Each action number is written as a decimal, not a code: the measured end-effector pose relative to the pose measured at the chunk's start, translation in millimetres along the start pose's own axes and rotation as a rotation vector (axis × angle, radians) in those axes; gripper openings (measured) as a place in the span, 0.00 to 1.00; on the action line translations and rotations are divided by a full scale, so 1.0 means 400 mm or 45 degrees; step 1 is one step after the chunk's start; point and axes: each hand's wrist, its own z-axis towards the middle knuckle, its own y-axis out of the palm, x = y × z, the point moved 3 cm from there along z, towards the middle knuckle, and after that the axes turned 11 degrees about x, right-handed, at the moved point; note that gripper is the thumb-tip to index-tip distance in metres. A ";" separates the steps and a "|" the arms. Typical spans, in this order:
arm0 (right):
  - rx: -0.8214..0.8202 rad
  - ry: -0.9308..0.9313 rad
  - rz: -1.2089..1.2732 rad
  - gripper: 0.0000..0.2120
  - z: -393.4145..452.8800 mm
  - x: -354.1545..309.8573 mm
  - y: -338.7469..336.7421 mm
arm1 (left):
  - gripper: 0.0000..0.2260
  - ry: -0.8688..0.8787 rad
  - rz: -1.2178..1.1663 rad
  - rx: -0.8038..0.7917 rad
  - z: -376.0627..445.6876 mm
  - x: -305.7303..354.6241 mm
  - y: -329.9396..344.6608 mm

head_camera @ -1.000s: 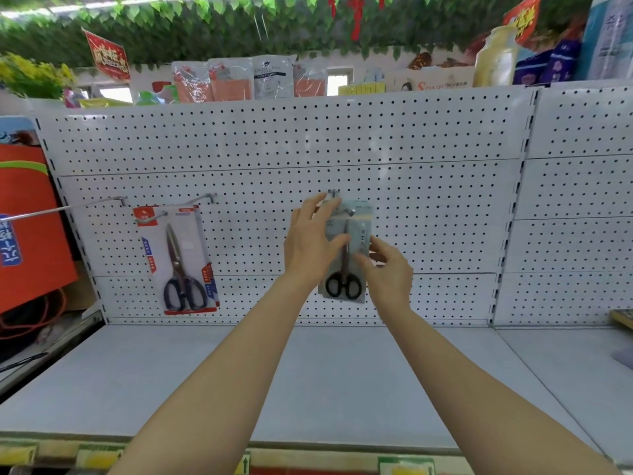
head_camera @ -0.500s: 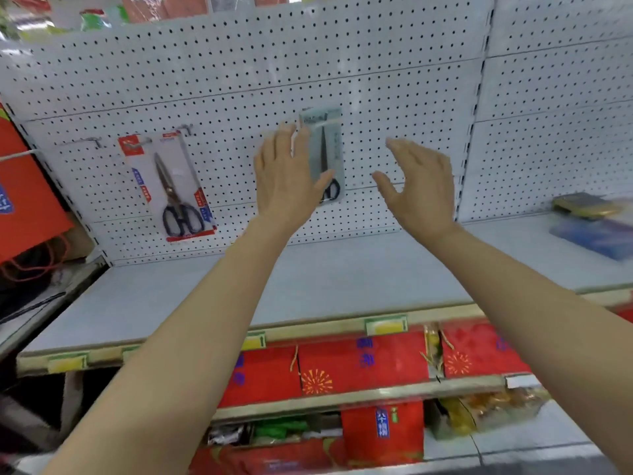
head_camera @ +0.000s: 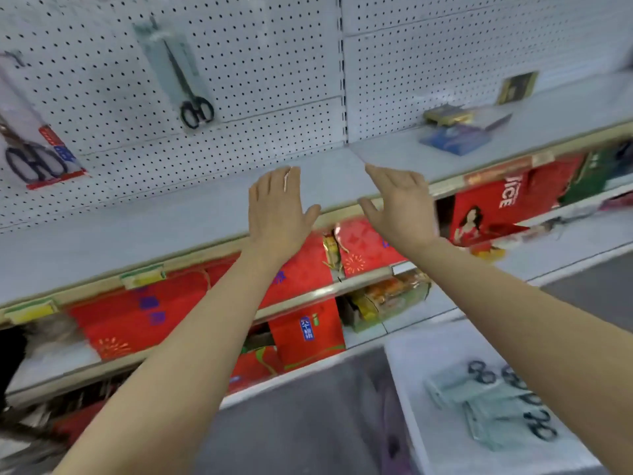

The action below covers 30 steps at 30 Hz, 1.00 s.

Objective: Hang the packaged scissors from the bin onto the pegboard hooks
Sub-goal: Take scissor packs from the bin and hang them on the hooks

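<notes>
A pale-green pack of black-handled scissors (head_camera: 178, 77) hangs on the white pegboard (head_camera: 260, 63) at upper left. Further left hangs a red-trimmed pack of larger scissors (head_camera: 32, 149), cut off by the frame edge. At lower right a white bin (head_camera: 407, 365) holds several more pale-green scissor packs (head_camera: 493, 402). My left hand (head_camera: 275, 209) and my right hand (head_camera: 399, 204) are held out over the shelf edge with fingers straight and empty, well below the hung pack and above the bin.
A grey shelf board (head_camera: 171, 214) runs under the pegboard, with small boxes (head_camera: 455, 128) lying at its right end. Red gift bags (head_camera: 305, 323) fill the lower shelves. Grey floor (head_camera: 308, 423) lies beside the bin.
Both hands have let go of the pale-green pack, which now hangs on its hook, and have drawn back downward. The view has swung down and right, bringing the bin into sight.
</notes>
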 end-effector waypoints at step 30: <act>-1.161 0.218 -0.250 0.30 -1.125 0.639 0.003 | 0.24 -0.868 -0.220 -1.393 -0.969 0.728 0.773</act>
